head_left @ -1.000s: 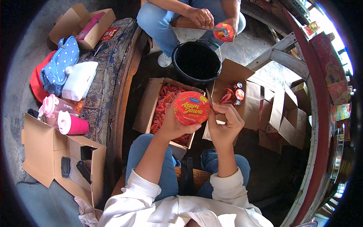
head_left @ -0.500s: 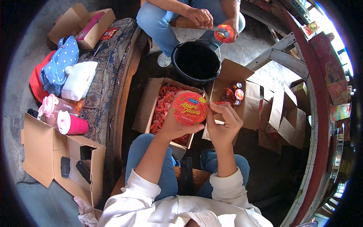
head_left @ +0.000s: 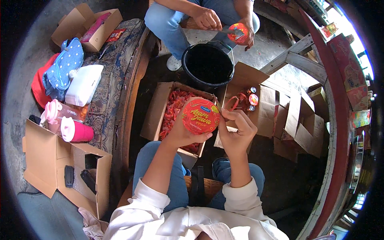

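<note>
From the head view, my left hand (head_left: 182,134) is clamped around a round red-lidded tub (head_left: 200,116), holding it up over the open cardboard box (head_left: 160,110) of red wrappers. Since a second ago the tub has tilted a little toward me. My right hand (head_left: 236,130) is pinched together at the tub's right rim, on a thin strip I can't make out clearly. Across from me, another person works a similar red tub (head_left: 239,33) above the black bucket (head_left: 208,64).
</note>
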The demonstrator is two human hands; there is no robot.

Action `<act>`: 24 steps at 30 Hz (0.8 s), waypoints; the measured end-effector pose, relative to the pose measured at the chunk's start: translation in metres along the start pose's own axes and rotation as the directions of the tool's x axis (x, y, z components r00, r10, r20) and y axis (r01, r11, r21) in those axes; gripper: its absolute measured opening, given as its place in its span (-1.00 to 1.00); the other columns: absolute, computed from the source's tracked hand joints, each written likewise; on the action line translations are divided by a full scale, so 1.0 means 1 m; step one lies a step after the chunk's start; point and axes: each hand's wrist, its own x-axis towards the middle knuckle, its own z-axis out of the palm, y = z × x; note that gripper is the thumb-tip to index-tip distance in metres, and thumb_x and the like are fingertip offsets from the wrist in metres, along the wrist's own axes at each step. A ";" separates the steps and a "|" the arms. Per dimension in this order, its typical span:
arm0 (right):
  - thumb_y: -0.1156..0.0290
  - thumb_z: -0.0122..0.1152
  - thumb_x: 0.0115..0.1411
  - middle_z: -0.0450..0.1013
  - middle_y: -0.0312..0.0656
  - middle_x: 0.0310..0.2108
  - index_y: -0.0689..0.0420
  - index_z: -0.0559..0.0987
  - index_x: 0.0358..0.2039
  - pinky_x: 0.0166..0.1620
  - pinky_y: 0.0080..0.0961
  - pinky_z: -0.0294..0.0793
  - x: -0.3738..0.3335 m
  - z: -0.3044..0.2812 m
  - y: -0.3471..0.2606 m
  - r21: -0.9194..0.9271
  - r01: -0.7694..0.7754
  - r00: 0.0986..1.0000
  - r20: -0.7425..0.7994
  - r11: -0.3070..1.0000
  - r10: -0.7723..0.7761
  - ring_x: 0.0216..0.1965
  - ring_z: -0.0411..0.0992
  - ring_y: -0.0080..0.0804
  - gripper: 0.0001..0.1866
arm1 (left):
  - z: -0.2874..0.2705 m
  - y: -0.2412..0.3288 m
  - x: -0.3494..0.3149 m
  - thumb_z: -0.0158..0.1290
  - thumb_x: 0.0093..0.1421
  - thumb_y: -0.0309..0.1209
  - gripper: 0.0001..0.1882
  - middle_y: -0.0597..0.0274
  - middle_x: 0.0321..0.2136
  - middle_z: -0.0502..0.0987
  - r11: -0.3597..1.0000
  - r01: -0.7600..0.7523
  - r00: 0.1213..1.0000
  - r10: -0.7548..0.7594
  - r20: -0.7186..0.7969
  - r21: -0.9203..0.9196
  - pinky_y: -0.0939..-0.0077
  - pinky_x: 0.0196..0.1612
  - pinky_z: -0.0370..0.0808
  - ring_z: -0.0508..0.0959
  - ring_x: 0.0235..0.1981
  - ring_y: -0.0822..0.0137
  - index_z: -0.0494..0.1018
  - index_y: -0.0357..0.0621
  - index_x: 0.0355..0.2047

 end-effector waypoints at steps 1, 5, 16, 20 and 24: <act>0.72 0.24 -0.20 0.46 -0.14 -0.60 0.22 0.56 -0.50 -0.48 -0.62 0.39 0.000 0.000 0.001 0.002 0.003 1.000 0.001 1.000 -0.003 -0.57 0.45 -0.41 -0.81 | -0.001 0.000 0.000 0.33 -0.30 -0.47 -0.18 0.23 -0.12 0.34 1.000 0.000 1.000 0.000 0.011 0.011 0.46 0.01 0.34 0.36 -0.05 0.38 0.16 -0.14 0.00; 0.73 0.24 -0.21 0.46 -0.14 -0.59 0.22 0.56 -0.50 -0.47 -0.63 0.40 0.000 -0.001 0.000 0.007 -0.015 1.000 0.015 1.000 0.014 -0.55 0.46 -0.43 -0.80 | 0.000 0.002 0.001 0.31 -0.30 -0.49 -0.19 0.22 -0.12 0.35 0.999 0.040 0.999 -0.040 0.015 -0.008 0.47 0.00 0.36 0.38 -0.06 0.39 0.16 -0.15 0.00; 0.73 0.25 -0.22 0.46 -0.12 -0.58 0.24 0.55 -0.50 -0.48 -0.64 0.38 -0.006 0.008 0.001 0.048 -0.064 0.994 -0.080 0.997 0.068 -0.56 0.46 -0.42 -0.80 | 0.000 -0.008 0.002 0.27 -0.15 -0.29 -0.19 0.14 -0.04 0.33 1.000 0.008 0.996 -0.007 -0.092 0.014 0.39 0.04 0.34 0.37 -0.01 0.33 0.09 -0.21 0.07; 0.73 0.25 -0.22 0.46 -0.11 -0.58 0.24 0.55 -0.50 -0.48 -0.63 0.38 -0.007 0.010 0.001 0.001 -0.033 0.996 -0.088 0.999 0.033 -0.56 0.46 -0.40 -0.80 | 0.004 -0.011 0.003 0.28 -0.16 -0.47 -0.22 0.15 -0.08 0.35 0.999 -0.028 0.992 0.025 -0.122 -0.027 0.43 0.01 0.38 0.39 -0.04 0.36 0.09 -0.19 0.04; 0.73 0.25 -0.21 0.45 -0.11 -0.59 0.23 0.55 -0.50 -0.48 -0.63 0.38 -0.007 0.013 0.000 -0.011 0.000 0.994 -0.110 1.000 -0.001 -0.57 0.45 -0.40 -0.80 | 0.003 -0.011 0.003 0.27 -0.17 -0.52 -0.23 0.15 -0.07 0.34 0.999 -0.010 0.993 0.005 -0.114 -0.036 0.43 0.02 0.37 0.39 -0.03 0.36 0.09 -0.18 0.03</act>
